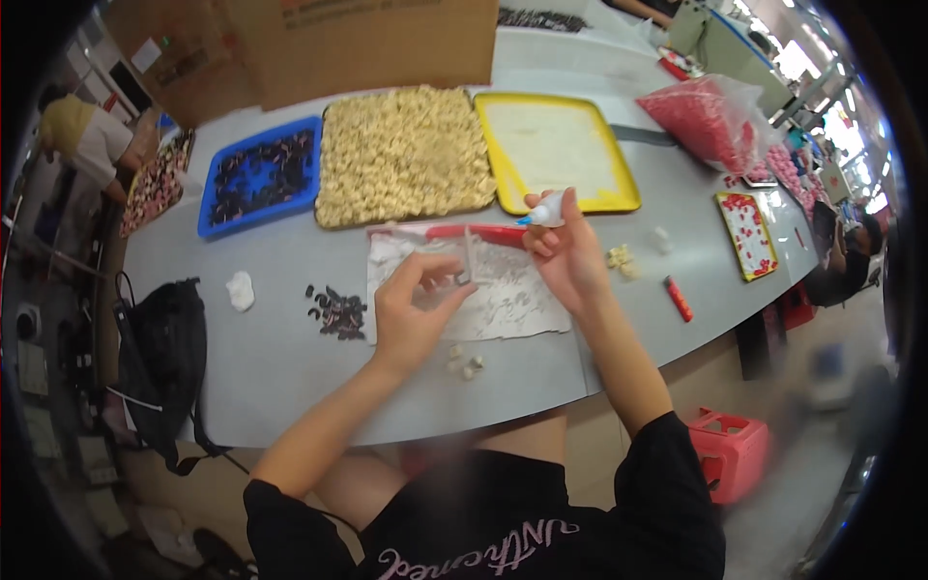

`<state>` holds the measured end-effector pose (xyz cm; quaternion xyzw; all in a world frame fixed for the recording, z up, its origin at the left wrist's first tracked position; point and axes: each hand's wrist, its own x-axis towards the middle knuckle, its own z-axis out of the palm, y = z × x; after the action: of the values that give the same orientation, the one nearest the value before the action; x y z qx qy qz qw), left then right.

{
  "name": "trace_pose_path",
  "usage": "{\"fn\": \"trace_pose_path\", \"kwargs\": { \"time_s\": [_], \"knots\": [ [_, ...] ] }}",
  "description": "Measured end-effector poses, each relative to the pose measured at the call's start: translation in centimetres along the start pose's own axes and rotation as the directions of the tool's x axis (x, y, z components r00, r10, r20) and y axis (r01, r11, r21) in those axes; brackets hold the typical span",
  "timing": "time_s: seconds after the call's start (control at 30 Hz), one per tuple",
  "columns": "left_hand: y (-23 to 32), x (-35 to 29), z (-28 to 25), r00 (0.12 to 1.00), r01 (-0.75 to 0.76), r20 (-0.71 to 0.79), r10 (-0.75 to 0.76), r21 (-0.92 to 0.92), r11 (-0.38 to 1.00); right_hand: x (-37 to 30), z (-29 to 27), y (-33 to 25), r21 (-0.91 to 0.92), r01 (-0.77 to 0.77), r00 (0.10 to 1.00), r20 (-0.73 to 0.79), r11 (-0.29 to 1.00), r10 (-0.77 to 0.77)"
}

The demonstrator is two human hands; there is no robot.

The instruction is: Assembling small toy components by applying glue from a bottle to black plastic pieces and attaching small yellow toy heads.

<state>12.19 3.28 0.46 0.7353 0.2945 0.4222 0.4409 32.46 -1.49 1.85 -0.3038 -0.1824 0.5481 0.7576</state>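
Black shirt (435, 503) nearest; beyond, left hand (408, 307) pinches pale strip (470, 253), right hand (575, 255) grips white bottle (548, 210).

We see a smooth, white plastic squeeze bottle (548, 211), a glossy, yellow rectangular plastic tray (601, 202), a matt, brown cardboard box (387, 48) and a smooth, grey tabletop (256, 372).

1. Bottle (548, 210): white, blue tip (524, 220).
2. Paper (527, 311): white, speckled grey.
3. Left tray (259, 222): blue; its pieces (261, 174), black.
4. Middle pieces (401, 155): pale yellow.
5. Right tray (620, 166): yellow rim, whitish inside.
6. Surface (261, 377): plain grey.
7. Stool (744, 447): red.
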Motion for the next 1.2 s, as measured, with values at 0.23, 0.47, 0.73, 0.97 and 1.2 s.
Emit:
{"fn": "trace_pose_path", "kwargs": {
  "time_s": [0.23,0.47,0.73,0.97,1.2],
  "knots": [
    [-0.9,-0.2,0.1,0.986,-0.062,-0.161,0.051,-0.061,0.996,-1.4,2.2,1.1,-0.237,-0.043,0.999,-0.004,0.971,0.044],
    [-0.9,-0.7,-0.1,0.963,-0.201,-0.194,0.187,-0.055,0.978,-1.9,2.0,1.8,-0.377,-0.009,1.000,-0.007,0.926,0.007],
    [-1.3,-0.8,0.0,0.959,-0.239,-0.174,0.222,-0.088,0.967,-2.3,2.3,2.0,-0.456,-0.013,1.000,0.016,0.890,0.023],
    [-1.3,-0.8,0.1,0.952,-0.267,-0.182,0.247,-0.095,0.959,-2.3,2.3,1.9,-0.474,0.004,1.000,0.022,0.880,0.007],
    [-1.3,-0.8,0.2,0.955,-0.249,-0.190,0.227,-0.099,0.964,-2.3,2.2,1.9,-0.488,0.018,0.999,0.034,0.873,-0.001]
  ]
}}
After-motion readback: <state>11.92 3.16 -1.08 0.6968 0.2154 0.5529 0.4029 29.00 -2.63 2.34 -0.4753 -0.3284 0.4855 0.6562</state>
